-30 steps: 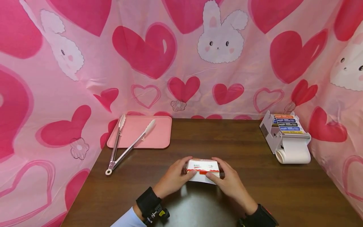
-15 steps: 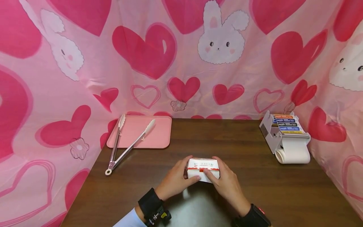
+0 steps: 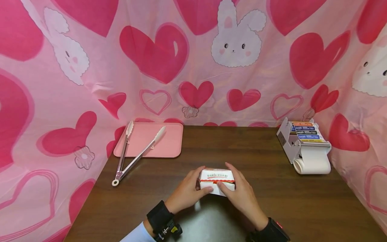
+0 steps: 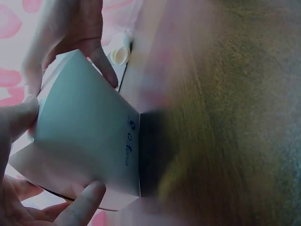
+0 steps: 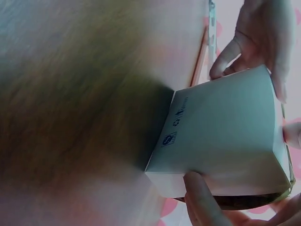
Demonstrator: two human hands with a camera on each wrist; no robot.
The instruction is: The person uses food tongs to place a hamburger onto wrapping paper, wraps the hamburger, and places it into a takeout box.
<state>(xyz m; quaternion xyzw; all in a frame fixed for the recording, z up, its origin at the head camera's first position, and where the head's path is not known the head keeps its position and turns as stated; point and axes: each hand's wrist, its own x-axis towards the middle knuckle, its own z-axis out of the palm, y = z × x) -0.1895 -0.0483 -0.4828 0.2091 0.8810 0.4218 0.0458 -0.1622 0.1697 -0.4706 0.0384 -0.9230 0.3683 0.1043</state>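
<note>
A small white carton with a scalloped red band and green print, like a burger box (image 3: 216, 174), is between both hands over the middle of the table. My left hand (image 3: 186, 190) grips its left side, thumb low on the front. From the right, my right hand (image 3: 244, 195) holds it, its thumb on the front at the red band and its index finger raised at the back corner. In the right wrist view a dark strip (image 5: 240, 202) shows along the carton's front seam. The carton's plain side (image 4: 80, 113) carries small dark print. Whether its base touches the table, I cannot tell.
At the back left, a pink tray (image 3: 170, 141) lies under spread metal tongs (image 3: 136, 161) with white tips. A grey dispenser (image 3: 305, 141) with a white paper roll stands back right on the dark wooden table (image 3: 229, 144). Pink heart-patterned cloth surrounds the table.
My left thumb has slid from the red band to lower on the carton's front. My right thumb has shifted slightly left, and less of the red tab shows. My right index finger has lifted.
</note>
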